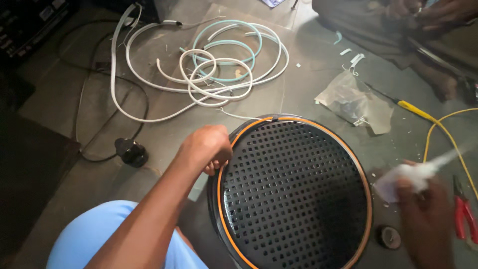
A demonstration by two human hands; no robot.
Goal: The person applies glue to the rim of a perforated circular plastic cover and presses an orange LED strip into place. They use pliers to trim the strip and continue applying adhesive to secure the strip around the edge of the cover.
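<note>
The left hand (208, 148) is curled shut on the rim of a round black grille (294, 194), which lies flat on the grey floor (164, 129) in front of the person — an orange strip (249, 128) runs round its edge, right where the fingers pinch. The right hand (423, 199), blurred, grips a white tube (423, 172) just beside the grille's right side. Red pliers (465, 211) lie near that hand, and a yellow wire (438, 122) runs past above it. Farther off, coils of white cord (199, 74) lie loose beside a crumpled plastic bag (356, 102).
</note>
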